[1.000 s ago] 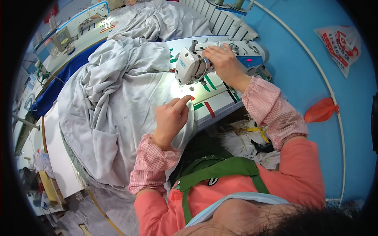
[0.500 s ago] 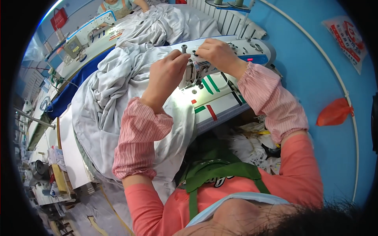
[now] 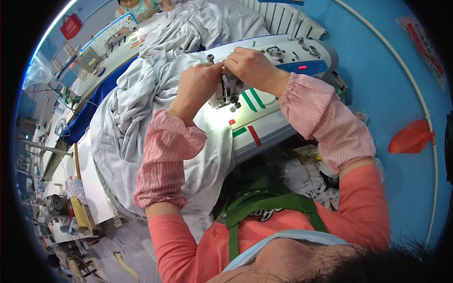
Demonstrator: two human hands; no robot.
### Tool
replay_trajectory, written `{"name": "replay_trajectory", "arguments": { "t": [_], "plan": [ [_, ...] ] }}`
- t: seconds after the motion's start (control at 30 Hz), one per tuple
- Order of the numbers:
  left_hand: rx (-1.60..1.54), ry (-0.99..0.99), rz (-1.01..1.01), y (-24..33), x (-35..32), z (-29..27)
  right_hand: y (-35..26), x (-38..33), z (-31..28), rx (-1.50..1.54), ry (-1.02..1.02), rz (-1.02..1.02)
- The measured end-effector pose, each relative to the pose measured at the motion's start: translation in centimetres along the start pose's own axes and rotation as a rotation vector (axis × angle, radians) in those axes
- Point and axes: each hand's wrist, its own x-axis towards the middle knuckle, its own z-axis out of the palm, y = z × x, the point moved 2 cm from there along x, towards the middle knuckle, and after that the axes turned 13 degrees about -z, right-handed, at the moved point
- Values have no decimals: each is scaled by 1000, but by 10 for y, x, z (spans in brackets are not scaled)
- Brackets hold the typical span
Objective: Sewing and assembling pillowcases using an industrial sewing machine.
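Note:
Both my hands are raised at the head end of a white and blue sewing machine (image 3: pixel 309 52). My left hand (image 3: pixel 197 86) is closed in a pinch beside the upright metal knob on top. Close against it, my right hand (image 3: pixel 252 68) has its fingers pressed together at the front of the machine head. What either hand pinches, if anything, is too small to make out. Under the hands, the lit needle area (image 3: pixel 230 100) shows partly. Grey-white cloth (image 3: pixel 127 127) lies in a large heap left of the needle and hangs over the table's front edge.
Green and red tape strips (image 3: pixel 254 135) mark the machine bed. Across the heap stands another sewing machine (image 3: pixel 106 38), with a person (image 3: pixel 141 8) behind it. A red bag (image 3: pixel 410 137) hangs by a white pipe (image 3: pixel 428 115) on the blue wall at the right.
My right hand has moved left, closer to my left hand, and its fingers have come down to the front of the machine head. The view has shifted slightly.

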Motion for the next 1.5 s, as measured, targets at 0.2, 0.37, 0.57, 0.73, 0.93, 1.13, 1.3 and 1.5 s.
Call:
{"name": "replay_trajectory", "arguments": {
  "t": [0.2, 0.37, 0.57, 0.73, 0.93, 1.13, 1.3, 1.5],
  "plan": [
    [-58, -11, 42, 0, 5, -2, -10, -13, 2, 78, 62, 131],
    [-22, -110, 78, -3, 11, -2, -13, -19, 5, 135, 65, 195],
    [-11, -99, 72, -5, 8, -8, -9, -25, -20, 198, 152, 230],
    [-147, 124, -111, -12, -48, -28, -45, -85, -43, 1445, 696, 1065],
    [-279, 29, -381, 28, -177, -1, -109, -138, -42, 1728, 837, 1269],
    [-383, -246, -250, 100, -289, 33, -238, -202, -14, 1766, 453, 1558],
    [-331, -388, -281, 113, -321, 50, -303, -303, 1, 1564, 480, 2129],
    [-360, -427, -246, 123, -325, 85, -398, -406, -8, 1346, 175, 2233]
  ]
}}
